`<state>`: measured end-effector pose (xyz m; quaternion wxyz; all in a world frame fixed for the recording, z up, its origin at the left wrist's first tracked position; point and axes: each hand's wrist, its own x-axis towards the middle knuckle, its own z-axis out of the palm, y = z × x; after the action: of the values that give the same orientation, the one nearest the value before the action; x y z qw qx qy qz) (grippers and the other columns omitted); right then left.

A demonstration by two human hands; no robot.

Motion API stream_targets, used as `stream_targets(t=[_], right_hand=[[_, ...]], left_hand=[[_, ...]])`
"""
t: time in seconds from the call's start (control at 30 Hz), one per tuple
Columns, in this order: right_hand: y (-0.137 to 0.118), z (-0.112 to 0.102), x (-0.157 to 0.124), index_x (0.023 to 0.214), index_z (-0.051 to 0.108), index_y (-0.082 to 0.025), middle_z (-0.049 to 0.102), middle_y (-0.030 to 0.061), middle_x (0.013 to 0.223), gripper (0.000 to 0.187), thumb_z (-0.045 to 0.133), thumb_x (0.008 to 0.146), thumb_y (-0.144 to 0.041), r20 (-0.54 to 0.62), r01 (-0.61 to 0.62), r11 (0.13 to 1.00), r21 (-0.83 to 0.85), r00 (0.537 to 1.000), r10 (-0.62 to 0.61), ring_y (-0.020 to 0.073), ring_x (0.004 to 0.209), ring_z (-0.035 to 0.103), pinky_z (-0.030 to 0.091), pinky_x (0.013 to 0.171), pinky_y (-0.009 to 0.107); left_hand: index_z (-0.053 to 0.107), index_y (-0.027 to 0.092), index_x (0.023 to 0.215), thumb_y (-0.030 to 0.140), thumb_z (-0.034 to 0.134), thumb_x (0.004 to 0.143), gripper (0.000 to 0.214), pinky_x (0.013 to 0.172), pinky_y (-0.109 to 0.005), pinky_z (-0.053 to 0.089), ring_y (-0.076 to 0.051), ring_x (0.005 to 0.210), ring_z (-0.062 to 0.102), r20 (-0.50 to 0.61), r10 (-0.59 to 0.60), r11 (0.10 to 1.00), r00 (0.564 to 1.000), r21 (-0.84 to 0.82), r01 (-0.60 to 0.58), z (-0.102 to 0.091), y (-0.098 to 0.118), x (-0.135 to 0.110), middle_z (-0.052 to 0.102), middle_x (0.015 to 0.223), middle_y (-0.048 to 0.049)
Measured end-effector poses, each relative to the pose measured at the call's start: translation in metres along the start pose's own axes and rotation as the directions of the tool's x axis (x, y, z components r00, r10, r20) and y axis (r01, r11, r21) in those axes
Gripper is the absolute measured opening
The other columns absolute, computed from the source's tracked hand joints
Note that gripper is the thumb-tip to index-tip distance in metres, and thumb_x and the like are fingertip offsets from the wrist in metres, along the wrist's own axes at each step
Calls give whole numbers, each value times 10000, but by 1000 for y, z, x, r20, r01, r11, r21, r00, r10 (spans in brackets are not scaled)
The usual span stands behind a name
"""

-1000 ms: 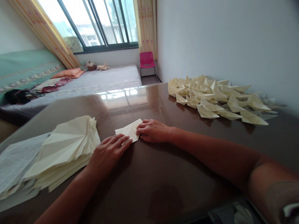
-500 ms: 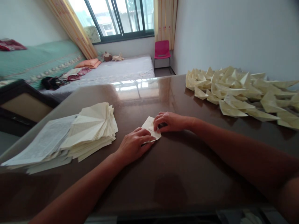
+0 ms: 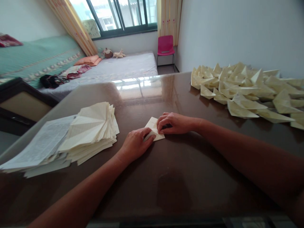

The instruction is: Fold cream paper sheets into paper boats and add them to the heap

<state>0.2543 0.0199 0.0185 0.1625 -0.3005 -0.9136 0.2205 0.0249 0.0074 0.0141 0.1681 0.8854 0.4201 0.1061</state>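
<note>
A small cream folded paper [image 3: 154, 128] lies on the glossy brown table [image 3: 175, 177] in the middle of the head view. My left hand [image 3: 135, 144] rests on its near left part, fingers curled over the edge. My right hand [image 3: 174, 123] presses on its right side with bent fingers pinching a fold. A fanned stack of cream sheets [image 3: 91, 131] sits to the left of my hands. At the far right, against the wall, lies a heap of several folded paper boats [image 3: 244, 90].
Printed grey-white sheets [image 3: 45, 144] lie under the stack's left side. Beyond the table's far edge stand a bed [image 3: 114, 71], a pink chair [image 3: 165, 47] and a window with curtains. A dark cabinet [image 3: 21, 106] stands at the left.
The paper has been folded smaller under my hands. My fingers went from lying flat on it to curling and pinching its folds. The camera view shifted left and slightly down.
</note>
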Motion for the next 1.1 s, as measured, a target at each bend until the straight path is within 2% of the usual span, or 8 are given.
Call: stream_targets(t=[0.17,0.4,0.57,0.7,0.87,1.1], right_hand=[[-7,6,1,858,691,-214,663,35,918,163,637,832,-365,-39,-130,990,-47,991,129,182,886,523,360,798,305],[-14,13,4,811,670,-224,635,22,905,116,664,804,-340,-76,-216,973,-86,975,210,188,888,512,333,776,302],[-12,14,4,808,668,-223,638,21,905,134,659,811,-357,-84,-219,973,-73,973,213,193,891,512,335,781,310],[-11,15,5,799,664,-216,639,23,896,121,647,822,-334,-97,-222,973,-61,972,215,186,879,513,340,787,311],[-12,13,4,816,672,-225,635,21,899,204,683,781,-426,-66,-227,972,-58,973,223,191,882,511,341,775,311],[-9,10,2,938,691,-254,641,28,944,193,687,788,-375,-62,-162,985,-58,985,158,196,898,513,358,797,319]], left_hand=[[558,197,796,355,481,887,198,592,-234,341,-132,652,541,7,50,997,999,51,-50,1,0,0,624,794,-4],[515,198,801,359,454,902,199,589,-250,346,-153,679,553,-17,40,990,999,133,-38,2,-4,0,601,784,-10],[536,205,842,304,473,891,127,586,-243,351,-140,643,565,-17,-15,994,1000,113,17,-1,-7,1,641,779,5],[540,205,843,315,452,907,154,592,-246,353,-145,659,585,-18,-21,992,1000,127,23,-1,-7,2,664,808,-5],[533,211,832,308,452,906,146,585,-247,346,-152,667,599,-26,-23,986,999,162,27,-1,-6,3,670,806,-3],[517,211,830,310,449,900,139,573,-246,330,-148,662,597,-15,-20,982,1000,190,22,1,-6,4,664,806,0]])
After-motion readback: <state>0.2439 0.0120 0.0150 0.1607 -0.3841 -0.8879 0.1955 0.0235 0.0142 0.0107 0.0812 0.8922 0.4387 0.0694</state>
